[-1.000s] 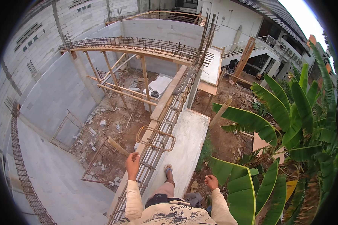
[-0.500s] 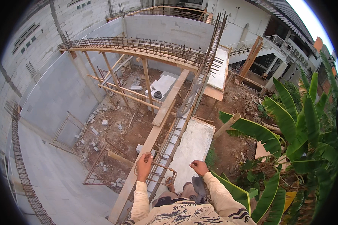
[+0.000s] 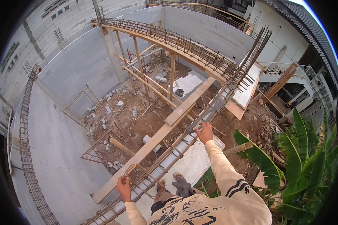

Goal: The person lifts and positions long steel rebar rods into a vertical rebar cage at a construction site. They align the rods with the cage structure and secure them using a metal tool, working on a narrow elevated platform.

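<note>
My left hand (image 3: 124,186) is pinched beside the left end of a rusty rectangular rebar loop (image 3: 142,176); what is between its fingers is too small to make out. My right hand (image 3: 205,132) reaches up and right, fingers partly bent and apart, at the near end of a grey elongated bundle (image 3: 214,107), perhaps wire, lying along the rebar beam cage (image 3: 178,150). A pale wooden plank (image 3: 154,140) runs left of the cage. My feet (image 3: 178,176) are on a white, weathered board (image 3: 201,159) right of it.
Below left is a rubble-strewn pit (image 3: 105,146) with timber props (image 3: 172,75) and grey block walls (image 3: 77,77). A rebar-topped beam (image 3: 169,43) crosses ahead. Bamboo pole (image 3: 238,149), banana leaves (image 3: 300,168) and bare earth lie beside the board; a white building (image 3: 285,41) stands beyond.
My right hand has moved forward and up to the grey bundle. My left hand has shifted down and left to the rebar loop's end. The view has turned, bringing the pit more central.
</note>
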The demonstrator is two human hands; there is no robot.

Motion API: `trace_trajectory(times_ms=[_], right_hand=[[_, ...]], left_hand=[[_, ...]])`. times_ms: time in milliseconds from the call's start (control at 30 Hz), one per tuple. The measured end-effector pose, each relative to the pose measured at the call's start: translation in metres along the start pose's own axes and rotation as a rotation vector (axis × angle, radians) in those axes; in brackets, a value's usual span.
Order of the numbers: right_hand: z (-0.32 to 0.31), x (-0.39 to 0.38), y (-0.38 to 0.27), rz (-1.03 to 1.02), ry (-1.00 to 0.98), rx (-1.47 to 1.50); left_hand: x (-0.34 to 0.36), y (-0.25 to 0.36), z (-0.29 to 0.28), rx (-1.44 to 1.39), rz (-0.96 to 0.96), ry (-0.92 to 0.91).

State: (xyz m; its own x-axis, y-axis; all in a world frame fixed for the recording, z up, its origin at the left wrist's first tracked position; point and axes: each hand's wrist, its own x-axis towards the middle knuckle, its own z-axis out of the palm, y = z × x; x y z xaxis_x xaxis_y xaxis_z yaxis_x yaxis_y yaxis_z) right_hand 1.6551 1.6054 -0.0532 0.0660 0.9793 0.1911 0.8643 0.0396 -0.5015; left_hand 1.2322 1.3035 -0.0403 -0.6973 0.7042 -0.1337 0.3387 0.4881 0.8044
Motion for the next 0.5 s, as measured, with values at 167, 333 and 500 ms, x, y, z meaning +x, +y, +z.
trace_trajectory(times_ms=[167,333,500], right_hand=[[0.024,0.017,-0.007,-0.334,-0.558,-0.436],[0.033,0.025,-0.008,-0.389,-0.648,-0.346],[-0.02,0.051,-0.027,-0.494,-0.354,-0.175]], left_hand=[[-0.047,-0.009,0.018,-0.047,-0.06,0.104],[-0.055,0.008,0.034,-0.155,-0.086,0.09],[-0.046,0.036,0.023,-0.186,-0.012,0.122]])
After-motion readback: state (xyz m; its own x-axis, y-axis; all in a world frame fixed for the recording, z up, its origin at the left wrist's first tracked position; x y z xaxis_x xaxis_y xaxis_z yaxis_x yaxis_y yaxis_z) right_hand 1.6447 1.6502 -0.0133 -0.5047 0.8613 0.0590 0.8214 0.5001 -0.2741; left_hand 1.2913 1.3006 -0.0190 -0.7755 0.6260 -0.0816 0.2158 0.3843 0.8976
